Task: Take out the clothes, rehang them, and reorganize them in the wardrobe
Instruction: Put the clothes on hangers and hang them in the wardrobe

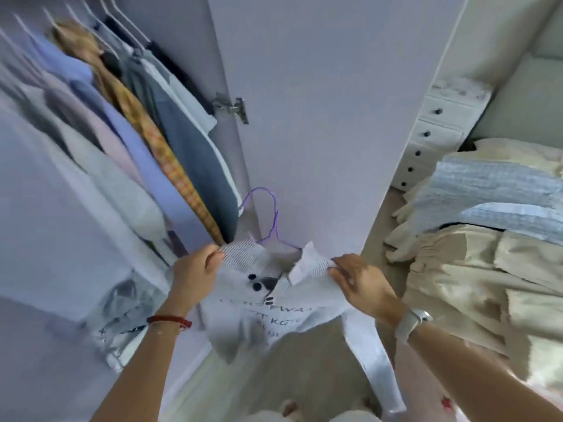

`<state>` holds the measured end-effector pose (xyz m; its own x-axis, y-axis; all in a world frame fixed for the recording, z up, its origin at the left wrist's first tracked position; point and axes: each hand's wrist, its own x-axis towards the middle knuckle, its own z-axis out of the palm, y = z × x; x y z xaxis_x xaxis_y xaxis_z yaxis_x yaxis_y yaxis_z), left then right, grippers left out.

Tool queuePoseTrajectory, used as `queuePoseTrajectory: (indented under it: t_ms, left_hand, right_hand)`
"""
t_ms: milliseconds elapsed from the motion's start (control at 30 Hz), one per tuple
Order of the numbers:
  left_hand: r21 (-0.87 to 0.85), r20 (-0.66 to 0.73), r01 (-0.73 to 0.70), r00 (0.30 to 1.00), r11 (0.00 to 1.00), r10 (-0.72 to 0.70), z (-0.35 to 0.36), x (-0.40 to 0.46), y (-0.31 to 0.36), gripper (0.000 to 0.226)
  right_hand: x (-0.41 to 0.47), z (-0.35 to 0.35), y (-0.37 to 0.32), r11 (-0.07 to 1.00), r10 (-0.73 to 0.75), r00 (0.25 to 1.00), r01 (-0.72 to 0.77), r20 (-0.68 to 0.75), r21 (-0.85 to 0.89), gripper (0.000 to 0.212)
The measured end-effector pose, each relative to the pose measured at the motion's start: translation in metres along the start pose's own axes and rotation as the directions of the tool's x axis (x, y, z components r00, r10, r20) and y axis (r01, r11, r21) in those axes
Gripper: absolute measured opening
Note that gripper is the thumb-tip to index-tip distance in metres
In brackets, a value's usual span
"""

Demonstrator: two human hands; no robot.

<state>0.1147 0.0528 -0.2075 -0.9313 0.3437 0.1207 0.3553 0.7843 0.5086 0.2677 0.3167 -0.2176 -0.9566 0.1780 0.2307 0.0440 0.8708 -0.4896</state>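
Observation:
A white knit top with dark buttons and black lettering hangs on a purple wire hanger in front of the open wardrobe door. My left hand pinches its ribbed collar on the left side. At the right collar flap my right hand pinches the fabric. The hanger's hook stands free above the top. One sleeve dangles down at the lower right. Inside the wardrobe at left, several garments hang on white hangers, among them a blue shirt and a yellow checked one.
A bed at right carries a heap of beige and light blue clothes. A white chest of small drawers stands behind it. The door's metal hinge juts out beside the hanging clothes. A printed white garment hangs low at left.

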Motion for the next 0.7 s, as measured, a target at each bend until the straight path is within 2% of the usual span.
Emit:
queuePoseTrajectory:
  t_ms: [67, 167, 300, 367, 433, 500, 600, 700]
  left_hand:
    - [0.059, -0.128, 0.029, 0.991, 0.998, -0.021, -0.026, -0.009, -0.031, 0.03]
    - [0.092, -0.212, 0.141, 0.97, 0.986, -0.119, -0.064, -0.022, -0.074, 0.032]
    - [0.062, -0.33, 0.314, 0.902, 0.947, -0.278, -0.105, -0.037, -0.119, 0.048]
    - [-0.01, -0.403, 0.386, 0.843, 0.923, -0.357, -0.123, -0.045, -0.136, 0.038]
    - [-0.073, -0.45, 0.441, 0.786, 0.894, -0.424, -0.138, -0.049, -0.151, 0.024]
    - [-0.122, -0.486, 0.485, 0.731, 0.866, -0.479, -0.153, -0.05, -0.161, 0.023]
    - [-0.253, -0.546, 0.519, 0.62, 0.816, -0.563, -0.174, -0.047, -0.163, 0.026]
    - [-0.282, -0.634, 0.506, 0.539, 0.815, -0.554, -0.193, -0.038, -0.159, 0.031]
  right_hand:
    - [0.019, 0.02, -0.031, 0.993, -0.108, 0.992, 0.103, 0.072, 0.062, 0.023]
    - [0.054, 0.038, -0.079, 0.955, -0.279, 0.948, 0.257, 0.154, 0.149, 0.028]
    - [0.1, 0.05, -0.135, 0.85, -0.524, 0.818, 0.488, 0.236, 0.195, 0.028]
    - [0.124, 0.053, -0.162, 0.792, -0.61, 0.749, 0.577, 0.258, 0.199, 0.028]
    - [0.146, 0.06, -0.19, 0.752, -0.659, 0.699, 0.597, 0.278, 0.281, 0.024]
    - [0.165, 0.068, -0.22, 0.725, -0.68, 0.677, 0.564, 0.28, 0.396, 0.021]
    - [0.188, 0.087, -0.259, 0.716, -0.663, 0.689, 0.472, 0.291, 0.514, 0.024]
    - [0.21, 0.105, -0.292, 0.703, -0.653, 0.7, 0.416, 0.29, 0.577, 0.027]
